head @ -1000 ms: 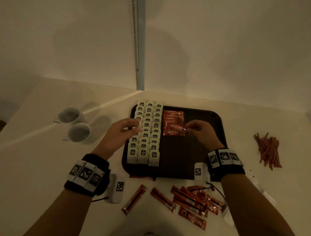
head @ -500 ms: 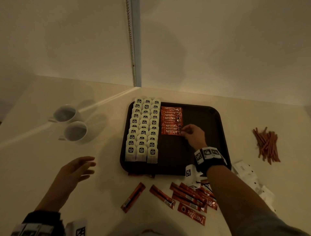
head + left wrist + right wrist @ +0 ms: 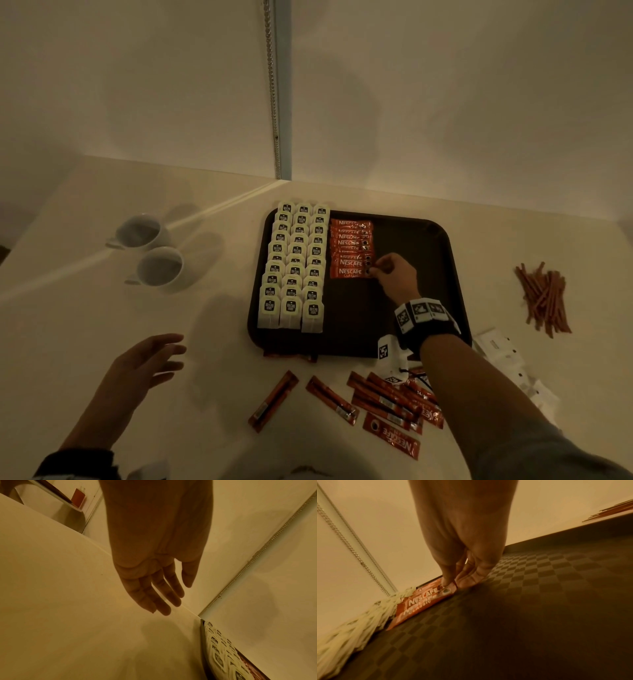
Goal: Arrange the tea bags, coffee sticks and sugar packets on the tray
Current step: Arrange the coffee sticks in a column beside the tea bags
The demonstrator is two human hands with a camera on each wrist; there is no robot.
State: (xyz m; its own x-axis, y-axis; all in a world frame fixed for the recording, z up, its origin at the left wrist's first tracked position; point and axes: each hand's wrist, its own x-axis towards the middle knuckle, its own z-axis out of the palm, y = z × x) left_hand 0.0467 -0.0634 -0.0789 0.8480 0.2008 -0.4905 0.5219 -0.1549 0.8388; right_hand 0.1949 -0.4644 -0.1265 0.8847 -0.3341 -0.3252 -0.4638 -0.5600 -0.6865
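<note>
A: Right hand (image 3: 394, 279)?

B: On the tray (image 3: 442, 274), thumb and fingertips (image 3: 447, 581) pinching the right end of the nearest coffee stick (image 3: 350, 272) in the row. That stick lies flat on the tray floor, at the near end of a stacked column of coffee sticks (image 3: 350, 240).

A: Left hand (image 3: 144, 363)?

B: Above the table (image 3: 102, 325), left of and nearer than the tray, fingers (image 3: 154, 588) spread and relaxed, holding nothing.

A: Outward from the right hand?

B: Just left of the coffee column, three columns of tea bags (image 3: 294, 267), overlapping, filling the tray's left side. The tray's right side is bare. On the table near the tray's front edge, loose coffee sticks (image 3: 387, 401), one apart at the left (image 3: 273, 401).

A: Sugar?

B: White packets (image 3: 507, 359) on the table right of the forearm; a pile of thin brown sticks (image 3: 544, 298) farther right. I cannot tell which are sugar.

A: Anything else?

B: Two white cups (image 3: 150, 250), far left.
</note>
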